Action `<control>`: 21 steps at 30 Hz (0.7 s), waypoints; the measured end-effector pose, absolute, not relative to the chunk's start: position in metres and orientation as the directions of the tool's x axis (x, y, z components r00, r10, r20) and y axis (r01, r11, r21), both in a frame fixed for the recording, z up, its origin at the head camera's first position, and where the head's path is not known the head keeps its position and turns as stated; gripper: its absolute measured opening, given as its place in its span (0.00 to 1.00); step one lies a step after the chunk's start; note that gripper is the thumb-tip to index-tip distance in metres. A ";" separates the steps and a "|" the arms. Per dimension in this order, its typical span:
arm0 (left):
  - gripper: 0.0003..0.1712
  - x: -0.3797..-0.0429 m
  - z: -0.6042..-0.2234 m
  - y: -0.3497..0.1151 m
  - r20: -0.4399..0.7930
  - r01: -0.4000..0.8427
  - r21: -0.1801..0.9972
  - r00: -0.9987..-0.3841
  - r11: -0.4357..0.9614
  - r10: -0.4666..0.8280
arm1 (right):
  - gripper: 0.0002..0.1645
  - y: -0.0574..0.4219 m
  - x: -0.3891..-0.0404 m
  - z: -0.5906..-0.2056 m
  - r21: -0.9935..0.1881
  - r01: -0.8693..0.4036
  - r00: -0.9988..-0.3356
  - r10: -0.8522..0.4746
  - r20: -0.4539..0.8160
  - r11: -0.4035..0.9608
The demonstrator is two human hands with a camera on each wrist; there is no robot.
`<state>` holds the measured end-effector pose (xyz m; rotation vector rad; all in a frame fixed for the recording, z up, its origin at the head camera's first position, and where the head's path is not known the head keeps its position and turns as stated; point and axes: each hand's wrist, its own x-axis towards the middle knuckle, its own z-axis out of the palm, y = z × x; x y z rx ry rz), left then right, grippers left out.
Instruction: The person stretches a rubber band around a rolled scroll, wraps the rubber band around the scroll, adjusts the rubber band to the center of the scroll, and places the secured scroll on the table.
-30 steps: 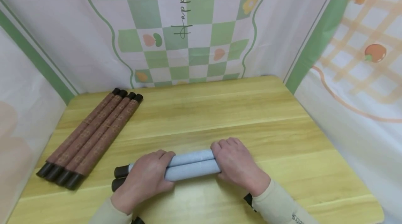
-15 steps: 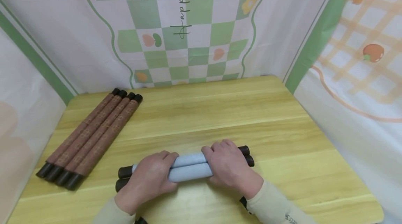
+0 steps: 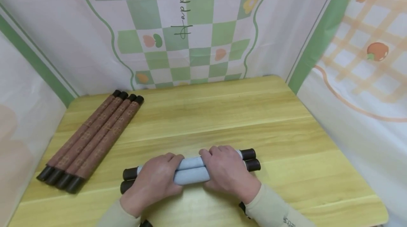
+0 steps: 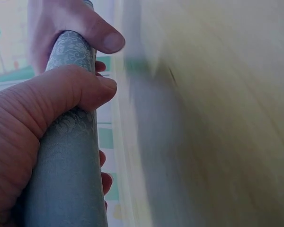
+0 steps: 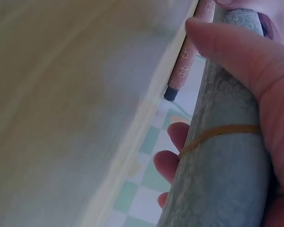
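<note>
Two pale blue scrolls (image 3: 192, 176) with black end knobs lie side by side, held just over the near part of the table. My left hand (image 3: 155, 177) grips them left of their middle, thumb on the near side and fingers over the far side. Close by, my right hand (image 3: 226, 173) grips the same pair right of the middle. A short stretch of blue shows between the hands. Up close in the right wrist view, the scroll has a woven floral pattern and a tan elastic band (image 5: 222, 132) round it. The palms hide much of both scrolls.
Several brown patterned scrolls (image 3: 95, 142) with black ends lie side by side on the left of the wooden table (image 3: 222, 114). Printed cloth (image 3: 203, 36) hangs behind the table and along both sides.
My right hand has slid left along the blue scrolls, baring their right black knobs. The scrolls and my left hand have shifted slightly right. The brown scrolls stay put.
</note>
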<state>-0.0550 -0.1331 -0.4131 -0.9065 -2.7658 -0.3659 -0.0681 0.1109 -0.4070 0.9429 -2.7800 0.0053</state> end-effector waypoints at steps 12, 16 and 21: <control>0.39 -0.063 -0.406 -0.147 0.327 0.585 0.127 -0.787 0.801 0.523 | 0.63 0.140 -0.079 -0.390 -0.043 -0.549 -0.829 -0.537 0.155 0.835; 0.39 -0.066 -0.404 -0.150 0.342 0.600 0.104 -0.771 0.794 0.538 | 0.41 0.145 -0.084 -0.394 0.014 -0.555 -0.812 -0.545 0.209 0.832; 0.39 -0.066 -0.406 -0.152 0.320 0.594 0.092 -0.778 0.799 0.541 | 0.30 0.145 -0.087 -0.398 0.027 -0.546 -0.813 -0.538 0.222 0.837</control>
